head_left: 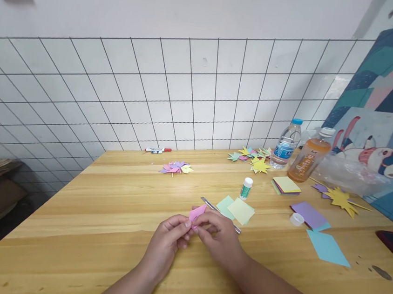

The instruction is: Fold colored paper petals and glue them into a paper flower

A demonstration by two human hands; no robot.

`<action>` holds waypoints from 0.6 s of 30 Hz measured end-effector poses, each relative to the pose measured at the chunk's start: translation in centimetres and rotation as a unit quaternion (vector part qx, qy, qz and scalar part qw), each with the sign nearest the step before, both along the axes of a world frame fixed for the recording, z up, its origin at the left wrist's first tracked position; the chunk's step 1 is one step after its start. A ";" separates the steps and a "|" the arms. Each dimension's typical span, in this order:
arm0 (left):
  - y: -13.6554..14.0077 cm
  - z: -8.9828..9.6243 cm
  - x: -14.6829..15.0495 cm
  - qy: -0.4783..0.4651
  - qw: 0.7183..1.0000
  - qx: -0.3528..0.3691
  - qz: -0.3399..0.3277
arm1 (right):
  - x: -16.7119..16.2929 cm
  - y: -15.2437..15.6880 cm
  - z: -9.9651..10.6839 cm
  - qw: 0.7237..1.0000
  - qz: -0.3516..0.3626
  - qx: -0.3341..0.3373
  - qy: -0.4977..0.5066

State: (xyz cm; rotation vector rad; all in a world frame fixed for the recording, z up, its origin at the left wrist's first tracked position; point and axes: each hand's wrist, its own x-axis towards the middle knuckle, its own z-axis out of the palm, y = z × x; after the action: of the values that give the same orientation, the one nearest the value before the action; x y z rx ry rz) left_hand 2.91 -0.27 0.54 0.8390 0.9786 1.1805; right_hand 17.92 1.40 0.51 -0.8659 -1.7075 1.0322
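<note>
Pink paper (197,213), folded small, is pinched between the fingertips of the left hand (172,232) and the right hand (221,239), in front of the glue stick (246,188) and somewhat to its left. Both hands are closed on it, maybe because such a small fold needs support from two sides. Nearer than the glue stick and to its right, a blue sheet (328,248) lies flat. Just before the glue stick, a slim metal tool (209,204) passes partly behind the right hand, and a cream sheet (241,211) overlaps a green sheet (224,206); I suppose they lie there for easy reach. Beyond the glue stick are paper stars (260,165), and to their right a water bottle (285,149). The desk (105,212) is of light wood with clear grain. Behind the glue stick, it reaches a wall (175,84) with white tiles and dark lines.
</note>
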 end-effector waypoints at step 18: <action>-0.2 -0.1 0.1 0.076 0.996 0.034 -0.012 | -0.4 -0.1 0.1 0.989 -0.036 -0.116 0.089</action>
State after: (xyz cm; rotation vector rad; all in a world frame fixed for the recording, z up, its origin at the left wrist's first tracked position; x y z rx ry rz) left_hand 2.97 -0.49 0.42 1.0038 1.0528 1.1468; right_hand 17.53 1.33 0.63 -0.9459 -1.4155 1.2372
